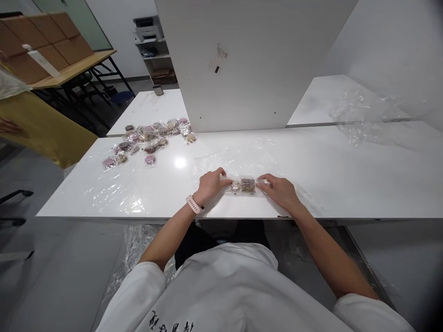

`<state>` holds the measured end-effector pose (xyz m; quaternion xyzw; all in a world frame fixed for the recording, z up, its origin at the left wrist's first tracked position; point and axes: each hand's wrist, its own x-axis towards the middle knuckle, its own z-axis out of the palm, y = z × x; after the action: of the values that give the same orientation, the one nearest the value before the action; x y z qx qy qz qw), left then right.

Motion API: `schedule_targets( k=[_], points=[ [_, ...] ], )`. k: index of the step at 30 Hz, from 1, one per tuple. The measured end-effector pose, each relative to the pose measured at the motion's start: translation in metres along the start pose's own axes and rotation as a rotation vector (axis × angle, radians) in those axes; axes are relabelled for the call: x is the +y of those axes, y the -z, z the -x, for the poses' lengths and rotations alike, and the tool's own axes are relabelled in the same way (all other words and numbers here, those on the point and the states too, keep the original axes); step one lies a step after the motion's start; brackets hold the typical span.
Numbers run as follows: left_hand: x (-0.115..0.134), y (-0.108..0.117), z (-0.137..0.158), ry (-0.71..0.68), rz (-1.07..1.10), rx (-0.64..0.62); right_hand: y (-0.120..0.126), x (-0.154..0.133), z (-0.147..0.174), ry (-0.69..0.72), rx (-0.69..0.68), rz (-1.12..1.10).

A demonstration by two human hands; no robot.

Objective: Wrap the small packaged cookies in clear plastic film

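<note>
A short row of small treats in clear plastic wrap (pixel 248 185) lies near the front edge of the white table. The middle one is brown and squarish; the one to its left is paler. My left hand (pixel 209 185), with a pale pink watch band at the wrist, grips the left end of the row between thumb and fingers. At the opposite end, my right hand (pixel 281 190) has its thumb and fingers closed around the last wrapped piece, which they partly hide. Loose clear plastic film (pixel 238 157) is spread on the table just behind the row.
Several individually wrapped treats (pixel 150 133), pink, brown and cream, lie scattered at the back left. A tall white panel (pixel 249 69) rises behind the table. Crumpled plastic film (pixel 360 120) sits at the right. Another person's hand (pixel 9 126) is beside a yellow sheet (pixel 41 124).
</note>
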<state>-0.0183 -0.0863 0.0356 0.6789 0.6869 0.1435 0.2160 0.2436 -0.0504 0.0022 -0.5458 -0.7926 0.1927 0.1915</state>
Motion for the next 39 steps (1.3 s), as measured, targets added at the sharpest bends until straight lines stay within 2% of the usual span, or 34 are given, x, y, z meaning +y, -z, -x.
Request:
schedule_targets(
  k=[2,4,7,9,13,16,18,19,20,22,24,26,28,30,32,34,36,39],
  points=[
    [0.0,0.0,0.009,-0.06,-0.145,0.15,0.002,-0.005,0.002,0.107,0.141,0.135],
    [0.001,-0.002,0.023,-0.21,-0.229,0.247,0.004,-0.008,0.008,0.288,0.198,0.178],
    [0.0,-0.011,0.042,-0.46,-0.25,0.185,0.001,-0.006,0.017,0.523,0.08,0.133],
    [-0.004,-0.017,0.045,-0.499,-0.242,0.136,-0.005,-0.002,0.019,0.569,0.021,0.105],
    [-0.011,-0.014,0.019,-0.347,-0.148,0.066,-0.012,0.001,0.001,0.45,0.047,0.052],
    [-0.01,0.005,-0.018,-0.162,0.003,-0.009,-0.003,-0.004,-0.03,0.239,-0.06,-0.003],
    [-0.005,0.017,-0.039,-0.071,0.104,0.049,0.005,-0.01,-0.049,0.102,-0.124,0.025],
    [-0.002,0.021,-0.045,-0.045,0.136,0.116,0.008,-0.013,-0.056,0.066,-0.093,0.081],
    [0.001,0.023,-0.046,-0.031,0.182,0.196,0.01,-0.016,-0.061,0.066,-0.02,0.157],
    [0.007,0.021,-0.036,-0.03,0.318,0.328,0.009,-0.021,-0.062,0.159,0.171,0.296],
    [0.011,0.013,-0.012,-0.054,0.456,0.342,0.001,-0.023,-0.055,0.322,0.248,0.336],
    [0.01,0.005,0.015,0.002,0.656,0.215,-0.011,-0.023,-0.044,0.454,0.174,0.32],
    [0.004,0.003,0.031,0.177,0.983,0.078,-0.023,-0.02,-0.037,0.499,0.07,0.311],
    [-0.004,0.007,0.032,0.372,1.364,0.064,-0.032,-0.017,-0.033,0.482,0.008,0.308],
    [-0.009,0.012,0.019,0.475,1.594,0.137,-0.037,-0.015,-0.032,0.452,-0.008,0.296],
    [-0.008,0.013,0.0,0.48,1.67,0.165,-0.039,-0.013,-0.033,0.446,-0.008,0.283],
    [-0.001,0.008,-0.016,0.398,1.606,0.188,-0.038,-0.012,-0.033,0.452,-0.006,0.274],
    [0.012,-0.008,-0.029,0.08,1.231,0.159,-0.038,-0.011,-0.036,0.462,0.002,0.255]
  ],
)
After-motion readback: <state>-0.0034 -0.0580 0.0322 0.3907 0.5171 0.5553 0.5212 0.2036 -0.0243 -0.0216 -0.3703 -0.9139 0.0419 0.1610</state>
